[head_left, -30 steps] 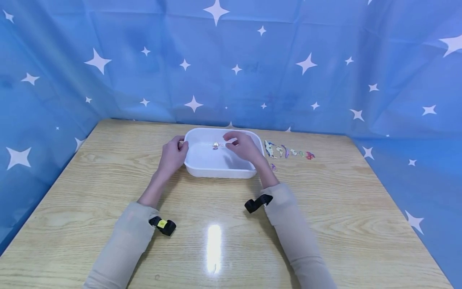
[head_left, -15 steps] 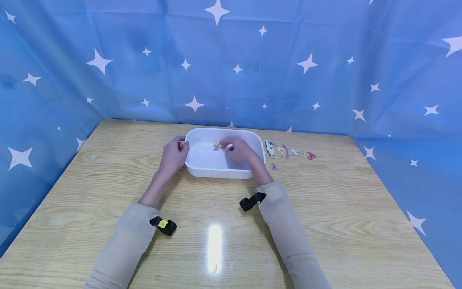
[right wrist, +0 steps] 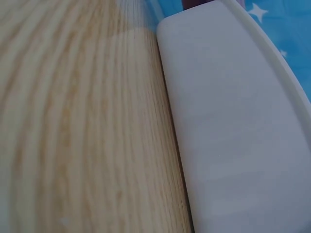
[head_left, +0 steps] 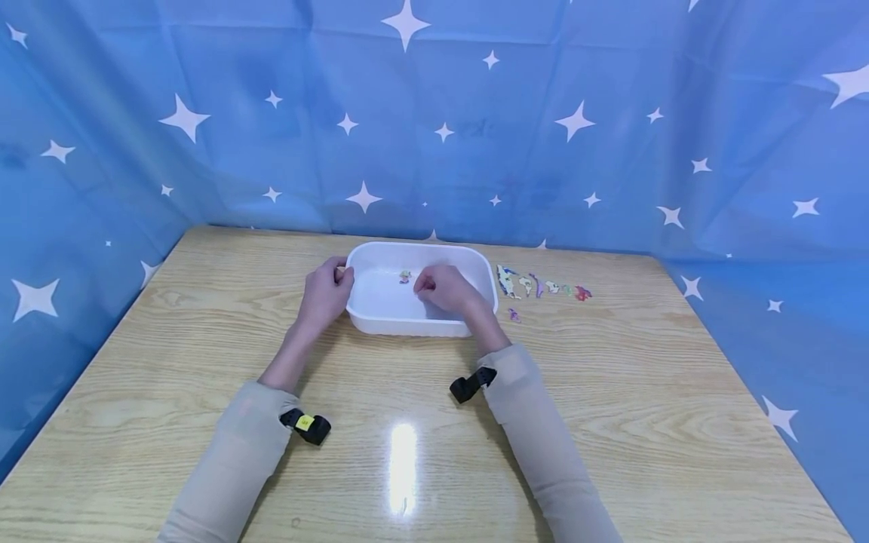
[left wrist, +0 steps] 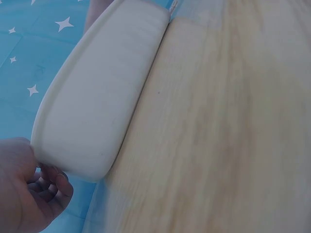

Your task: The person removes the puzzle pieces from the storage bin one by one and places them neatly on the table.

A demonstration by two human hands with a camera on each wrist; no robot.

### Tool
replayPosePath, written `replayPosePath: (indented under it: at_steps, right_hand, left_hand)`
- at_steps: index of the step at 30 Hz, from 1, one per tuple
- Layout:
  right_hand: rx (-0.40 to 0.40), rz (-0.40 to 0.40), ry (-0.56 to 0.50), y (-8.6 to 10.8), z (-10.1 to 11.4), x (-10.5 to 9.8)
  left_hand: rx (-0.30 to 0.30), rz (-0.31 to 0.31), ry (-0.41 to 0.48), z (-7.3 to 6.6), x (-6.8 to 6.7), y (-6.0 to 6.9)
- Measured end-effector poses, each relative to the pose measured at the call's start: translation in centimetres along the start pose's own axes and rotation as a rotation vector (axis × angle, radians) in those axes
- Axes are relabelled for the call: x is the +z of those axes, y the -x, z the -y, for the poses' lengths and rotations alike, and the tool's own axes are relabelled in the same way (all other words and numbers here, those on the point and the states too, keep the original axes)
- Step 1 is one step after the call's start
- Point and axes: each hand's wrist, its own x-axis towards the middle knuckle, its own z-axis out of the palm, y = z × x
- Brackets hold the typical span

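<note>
A white plastic tub (head_left: 380, 302) stands near the back edge of the table. My left hand (head_left: 327, 290) grips its left rim; in the left wrist view that hand (left wrist: 29, 189) has its fingers curled at the end of the tub (left wrist: 92, 92). Inside the tub is my right hand (head_left: 444, 286), low over the floor, with thumb and fingertips drawn together. Whether anything lies between those fingertips is too small to tell. Just left of them lie small colourful pieces (head_left: 405, 277). The right wrist view shows only the tub's outer wall (right wrist: 233, 121), not the right hand's fingers.
Right of the tub, several small, flat, colourful cut-out pieces (head_left: 525, 284) lie in a row, ending with a red one (head_left: 582, 292). A purple piece (head_left: 514, 315) sits nearer the front. A blue star-patterned cloth (head_left: 475, 151) hangs behind the wooden table (head_left: 353, 422).
My right hand has lowered into the tub, reached left to the small pieces, then drawn slightly toward me with its fingertips closing together. The left hand keeps its grip on the rim.
</note>
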Motion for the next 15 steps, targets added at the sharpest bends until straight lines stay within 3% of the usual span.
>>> replayPosePath:
  at_steps: [15]
  right_hand:
    - [-0.003, 0.000, -0.009, 0.11, 0.04, 0.15]
  left_hand:
    - [0.005, -0.014, -0.009, 0.04, 0.06, -0.05]
